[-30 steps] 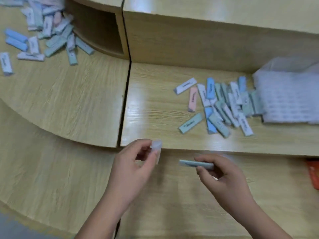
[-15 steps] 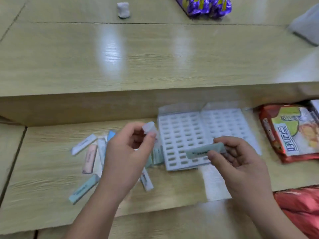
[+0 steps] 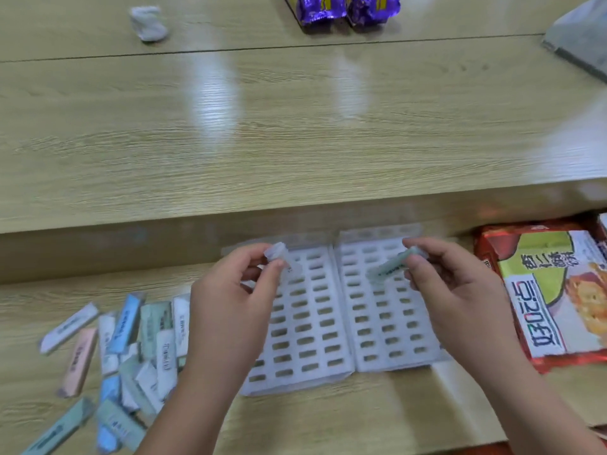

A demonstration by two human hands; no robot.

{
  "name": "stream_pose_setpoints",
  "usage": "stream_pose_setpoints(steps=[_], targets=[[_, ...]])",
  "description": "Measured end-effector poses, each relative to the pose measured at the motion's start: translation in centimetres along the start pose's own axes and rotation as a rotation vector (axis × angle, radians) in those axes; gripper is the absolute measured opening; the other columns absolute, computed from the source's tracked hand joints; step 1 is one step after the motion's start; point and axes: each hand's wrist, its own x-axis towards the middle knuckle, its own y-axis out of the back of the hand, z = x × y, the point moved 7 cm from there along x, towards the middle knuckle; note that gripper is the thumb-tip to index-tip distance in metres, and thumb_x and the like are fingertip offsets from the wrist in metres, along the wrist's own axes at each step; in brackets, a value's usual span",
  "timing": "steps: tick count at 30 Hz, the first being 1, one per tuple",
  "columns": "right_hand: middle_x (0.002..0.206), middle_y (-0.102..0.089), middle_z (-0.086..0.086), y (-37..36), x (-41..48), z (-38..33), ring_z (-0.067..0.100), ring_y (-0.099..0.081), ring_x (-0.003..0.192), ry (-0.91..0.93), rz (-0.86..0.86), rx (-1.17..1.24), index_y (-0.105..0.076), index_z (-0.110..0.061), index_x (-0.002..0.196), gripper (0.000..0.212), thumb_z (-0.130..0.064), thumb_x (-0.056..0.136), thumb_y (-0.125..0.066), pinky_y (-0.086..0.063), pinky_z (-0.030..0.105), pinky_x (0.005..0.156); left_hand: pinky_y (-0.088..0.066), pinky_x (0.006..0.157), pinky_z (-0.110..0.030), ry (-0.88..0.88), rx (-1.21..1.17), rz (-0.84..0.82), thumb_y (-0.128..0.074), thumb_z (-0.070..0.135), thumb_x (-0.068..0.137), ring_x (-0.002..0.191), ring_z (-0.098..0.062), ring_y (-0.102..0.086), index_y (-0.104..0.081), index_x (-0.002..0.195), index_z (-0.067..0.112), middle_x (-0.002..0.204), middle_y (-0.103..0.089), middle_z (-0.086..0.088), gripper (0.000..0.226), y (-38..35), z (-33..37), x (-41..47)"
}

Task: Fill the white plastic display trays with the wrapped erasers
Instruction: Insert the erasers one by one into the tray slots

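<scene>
I have two white trays side by side on the bench, the left tray and the right tray, edges touching. Every slot I can see in either one is empty, so I judge the filling is only just starting.

My left hand hovers over the left tray's far end, its grip pinching one pale eraser between thumb and fingertips. My right hand is over the right tray's far end, its grip clamped on one green eraser that slants down toward the slots. Each eraser is above a tray, neither seated.

Next, I think each one must be turned end-down, lined up with a slot and pressed in; the slots look narrow, so alignment matters.

Count: two trays, two erasers in hand. A heap of erasers lies just left of the trays, well over a dozen but too blurred to count exactly. One biscuit packet lies just right of the trays.
</scene>
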Motion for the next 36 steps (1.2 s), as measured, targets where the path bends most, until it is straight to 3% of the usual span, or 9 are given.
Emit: stream_pose_setpoints(steps=[3, 9, 13, 17, 23, 28, 31, 34, 36], targets=[[0.085, -0.069, -0.019, -0.9, 0.9, 0.3, 0.005, -0.067, 0.074, 0.021, -0.02, -0.035, -0.063, -0.051, 0.099, 0.031, -0.02, 0.094, -0.062, -0.05, 0.011, 0.058, -0.051, 0.054, -0.021, -0.022, 0.048, 0.006, -0.066, 0.032, 0.092, 0.077, 0.003, -0.065, -0.065, 0.092, 0.05, 0.086, -0.067, 0.028, 0.018, -0.5, 0.5, 0.3], [0.088, -0.069, -0.016, -2.9, 1.6, -1.7, 0.009, -0.068, 0.08, 0.1, -0.034, 0.074, -0.065, -0.044, 0.104, 0.026, -0.02, 0.093, -0.063, -0.049, 0.009, 0.066, -0.043, 0.054, -0.011, -0.063, 0.138, 0.098, -0.062, 0.027, 0.095, 0.069, -0.001, -0.061, -0.063, 0.096, 0.044, 0.075, -0.064, 0.022, 0.018, 0.6, 0.9, 0.5], [0.093, -0.068, -0.019, -5.6, 1.9, -3.8, 0.009, -0.067, 0.083, 0.165, -0.125, 0.076, -0.066, -0.041, 0.108, 0.024, -0.023, 0.092, -0.065, -0.049, 0.01, 0.067, -0.049, 0.054, -0.03, -0.049, 0.252, 0.159, -0.063, 0.033, 0.094, 0.063, -0.005, -0.06, -0.069, 0.099, 0.037, 0.067, -0.061, 0.015, 0.008, 2.2, 0.2, 0.6], [0.094, -0.067, -0.022, -7.5, 2.2, -4.9, 0.004, -0.065, 0.083, 0.242, -0.145, 0.004, -0.065, -0.039, 0.109, 0.02, -0.028, 0.092, -0.066, -0.046, 0.006, 0.067, -0.039, 0.061, -0.014, -0.055, 0.3, 0.191, -0.064, 0.034, 0.091, 0.073, -0.003, -0.057, -0.072, 0.097, 0.034, 0.079, -0.059, 0.017, 0.01, 3.6, -0.6, 0.9], [0.082, -0.063, -0.026, -10.2, 1.9, -3.9, -0.001, -0.062, 0.082, 0.272, -0.18, -0.213, -0.061, -0.039, 0.107, 0.019, -0.042, 0.088, -0.062, -0.051, 0.02, 0.068, -0.046, 0.078, -0.036, -0.029, 0.302, 0.2, -0.068, 0.031, 0.089, 0.094, -0.019, -0.053, -0.076, 0.105, 0.029, 0.094, -0.047, 0.012, 0.018, 4.2, -2.4, 1.6], [0.086, -0.065, -0.025, -10.6, 1.9, -4.2, -0.003, -0.063, 0.084, 0.292, -0.148, -0.241, -0.064, -0.035, 0.106, 0.019, -0.042, 0.089, -0.062, -0.051, 0.019, 0.062, -0.046, 0.08, -0.034, -0.023, 0.237, 0.167, -0.066, 0.034, 0.091, 0.099, -0.017, -0.053, -0.075, 0.105, 0.032, 0.099, -0.045, 0.024, 0.017, 4.1, -2.8, 1.8], [0.083, -0.065, -0.021, -11.5, 1.7, -5.2, 0.0, -0.062, 0.082, 0.362, -0.158, -0.343, -0.067, -0.031, 0.105, 0.019, -0.04, 0.089, -0.061, -0.054, 0.028, 0.062, -0.045, 0.078, -0.03, -0.065, 0.291, 0.167, -0.066, 0.031, 0.091, 0.098, -0.017, -0.051, -0.076, 0.107, 0.027, 0.093, -0.045, 0.014, 0.019, 4.0, -2.9, 1.9], [0.08, -0.066, -0.017, -12.0, 1.2, -6.0, 0.005, -0.062, 0.079, 0.432, -0.151, -0.388, -0.069, -0.028, 0.103, 0.018, -0.038, 0.089, -0.062, -0.054, 0.035, 0.059, -0.034, 0.074, -0.014, -0.097, 0.375, 0.143, -0.068, 0.028, 0.091, 0.096, -0.014, -0.045, -0.076, 0.107, 0.026, 0.093, -0.045, 0.009, 0.018, 3.7, -3.0, 1.9], [0.08, -0.067, -0.015, -12.1, 0.9, -6.3, 0.006, -0.062, 0.079, 0.464, -0.145, -0.393, -0.069, -0.027, 0.102, 0.015, -0.035, 0.09, -0.064, -0.054, 0.036, 0.058, -0.034, 0.067, -0.018, -0.108, 0.428, 0.116, -0.067, 0.028, 0.091, 0.095, -0.014, -0.044, -0.076, 0.107, 0.026, 0.095, -0.048, 0.009, 0.018, 3.5, -3.2, 1.8]])
